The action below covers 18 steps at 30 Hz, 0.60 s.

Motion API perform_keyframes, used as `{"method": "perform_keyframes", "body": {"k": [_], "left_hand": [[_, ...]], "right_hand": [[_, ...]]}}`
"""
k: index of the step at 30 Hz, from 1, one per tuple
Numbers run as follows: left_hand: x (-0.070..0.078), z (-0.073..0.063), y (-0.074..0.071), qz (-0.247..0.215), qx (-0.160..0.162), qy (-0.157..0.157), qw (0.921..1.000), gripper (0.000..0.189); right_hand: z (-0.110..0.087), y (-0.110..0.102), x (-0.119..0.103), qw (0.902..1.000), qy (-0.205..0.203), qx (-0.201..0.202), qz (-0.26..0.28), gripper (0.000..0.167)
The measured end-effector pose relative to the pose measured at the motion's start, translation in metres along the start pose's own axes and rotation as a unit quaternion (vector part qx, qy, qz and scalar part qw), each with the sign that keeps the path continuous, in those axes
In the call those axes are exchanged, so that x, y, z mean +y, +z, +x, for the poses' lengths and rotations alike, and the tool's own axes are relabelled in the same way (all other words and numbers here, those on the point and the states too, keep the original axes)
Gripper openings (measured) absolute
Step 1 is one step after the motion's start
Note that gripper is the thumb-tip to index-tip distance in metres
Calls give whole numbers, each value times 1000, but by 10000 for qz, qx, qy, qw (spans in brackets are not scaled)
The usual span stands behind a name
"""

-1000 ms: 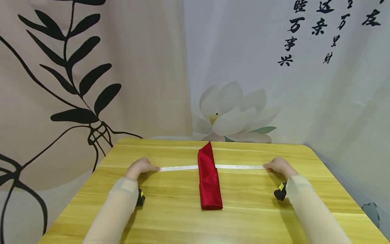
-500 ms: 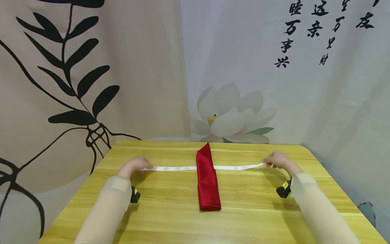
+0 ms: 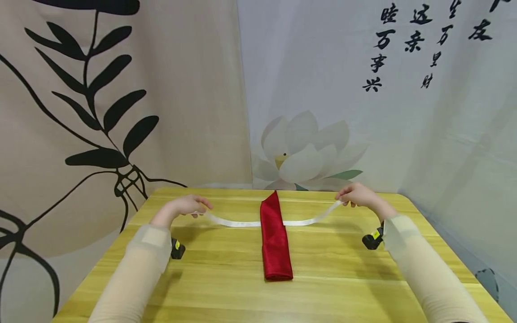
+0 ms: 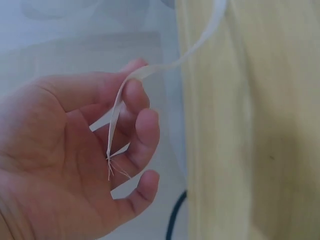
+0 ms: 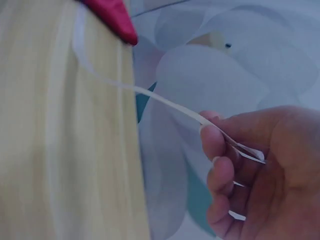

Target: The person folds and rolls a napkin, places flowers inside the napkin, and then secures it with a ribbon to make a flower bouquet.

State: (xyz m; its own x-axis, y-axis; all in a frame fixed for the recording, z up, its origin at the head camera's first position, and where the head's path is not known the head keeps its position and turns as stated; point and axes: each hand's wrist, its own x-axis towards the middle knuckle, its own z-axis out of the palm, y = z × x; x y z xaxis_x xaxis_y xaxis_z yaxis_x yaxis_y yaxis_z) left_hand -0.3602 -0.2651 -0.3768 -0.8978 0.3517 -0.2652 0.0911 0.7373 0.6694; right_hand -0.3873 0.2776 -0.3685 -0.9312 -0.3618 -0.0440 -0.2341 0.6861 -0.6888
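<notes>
A folded dark red satin cloth [image 3: 276, 242] lies lengthwise on the table, its pointed tip at the far end. Across its far part runs a white ribbon [image 3: 238, 224], hidden where it passes under the cloth. My left hand [image 3: 186, 206] pinches one end between thumb and forefinger; in the left wrist view the frayed tail of the ribbon [image 4: 114, 125] hangs over the palm. The other end is pinched by my right hand [image 3: 359, 196], raised above the table. Both ribbon ends rise from the tabletop in slack curves.
The yellow wood-grain table [image 3: 226, 296] reaches back to a hanging cloth backdrop [image 3: 194, 89] with printed leaves, a lotus and characters. A small black device [image 3: 372, 240] sits at the right wrist and another black device [image 3: 177, 249] at the left.
Both hands have risen off the table with the ribbon ends, the right one higher. The ribbon, flat and straight before, now curves upward at both sides. The red cloth stays in place.
</notes>
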Motion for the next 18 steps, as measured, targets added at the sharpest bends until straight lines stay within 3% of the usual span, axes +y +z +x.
{"method": "perform_keyframes", "body": {"k": [9, 18], "left_hand": [[23, 8, -3, 67, -27, 268, 9996, 25], [30, 16, 4, 160, 198, 314, 9992, 28]], "right_hand": [[5, -2, -33, 9979, 35, -533, 354, 20], [12, 9, -47, 9921, -42, -1076, 640, 22]]}}
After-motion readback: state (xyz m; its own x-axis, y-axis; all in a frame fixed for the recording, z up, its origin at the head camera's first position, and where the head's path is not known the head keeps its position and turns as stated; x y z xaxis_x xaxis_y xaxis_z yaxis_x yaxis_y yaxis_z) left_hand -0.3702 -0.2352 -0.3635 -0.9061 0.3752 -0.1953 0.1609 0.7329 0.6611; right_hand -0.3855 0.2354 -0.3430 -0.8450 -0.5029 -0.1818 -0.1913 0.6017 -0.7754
